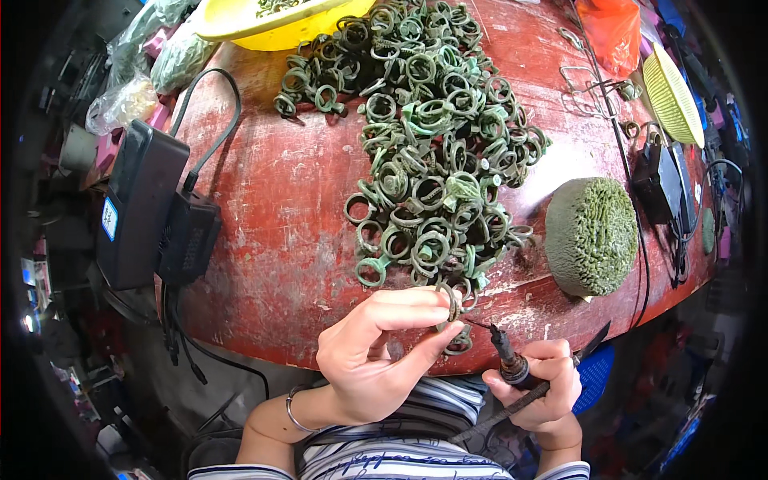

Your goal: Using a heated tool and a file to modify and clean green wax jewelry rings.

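Two hands worked at the near edge of a worn red tabletop (264, 200). The left hand (376, 352) was curled, its thumb and forefinger pinched on a small green ring (453, 305) held upright just above the table's edge. The right hand (540, 384) was wrapped tight around a pen-like heated tool (512, 368) — its thin dark tip pointed up and left, nearly touching the ring, and its cord trailed down toward the striped shirt (416, 448). A second ring (459, 344) sat just below the held one, between the two hands.

Beyond the hands lay a large heap of green rings (432, 152), spread from the middle of the tabletop toward its far edge and touching a yellow bowl (264, 20) there. To the right of the heap stood a rounded green block (592, 236) with a ridged top. At the left edge sat a black box (136, 204) with a smaller black unit (188, 236) beside it — cables ran from both. A yellow-green basket (674, 96) stood at the far right.
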Demonstrator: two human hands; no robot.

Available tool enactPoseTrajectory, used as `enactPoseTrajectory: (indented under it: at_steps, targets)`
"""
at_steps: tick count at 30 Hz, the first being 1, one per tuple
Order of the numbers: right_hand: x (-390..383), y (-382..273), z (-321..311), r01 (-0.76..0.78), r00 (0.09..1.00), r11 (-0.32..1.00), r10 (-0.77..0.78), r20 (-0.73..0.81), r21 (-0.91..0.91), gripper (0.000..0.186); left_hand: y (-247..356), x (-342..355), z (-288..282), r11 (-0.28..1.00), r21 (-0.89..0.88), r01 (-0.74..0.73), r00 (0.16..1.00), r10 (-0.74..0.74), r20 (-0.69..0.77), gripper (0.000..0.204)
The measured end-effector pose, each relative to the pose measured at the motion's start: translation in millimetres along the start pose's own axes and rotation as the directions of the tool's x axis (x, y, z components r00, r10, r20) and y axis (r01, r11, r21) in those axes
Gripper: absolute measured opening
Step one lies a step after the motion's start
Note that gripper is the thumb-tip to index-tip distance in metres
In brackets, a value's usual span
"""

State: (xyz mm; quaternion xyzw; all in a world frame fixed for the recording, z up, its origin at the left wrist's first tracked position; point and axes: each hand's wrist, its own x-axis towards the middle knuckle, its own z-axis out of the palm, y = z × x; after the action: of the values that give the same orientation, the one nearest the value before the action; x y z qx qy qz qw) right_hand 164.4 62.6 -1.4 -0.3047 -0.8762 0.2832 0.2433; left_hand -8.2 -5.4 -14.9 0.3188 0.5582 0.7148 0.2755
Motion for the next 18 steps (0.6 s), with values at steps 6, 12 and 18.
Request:
enactPoseTrajectory:
  at_steps: [6,12,18]
  targets:
    - [0.2,-2.3,2.5,-0.003,1.0,1.0,0.003,0.002,0.014,0.047,3.6,0.4,0.1,0.999,0.003,0.032,0.999,-0.032,-0.023,0.025]
    - [2.8,3.3,2.8,0.098,0.995,0.995,-0.097,0.014,-0.037,0.051,-0.2,1.2,1.9,1.0,-0.023,0.015,1.0,-0.015,-0.008,0.024]
    - [2.5,-0.6,6.6,0.065,0.998,0.998,-0.066,-0.013,-0.023,0.048,2.1,0.5,0.4,1.0,0.0,0.019,1.0,-0.019,-0.01,0.023]
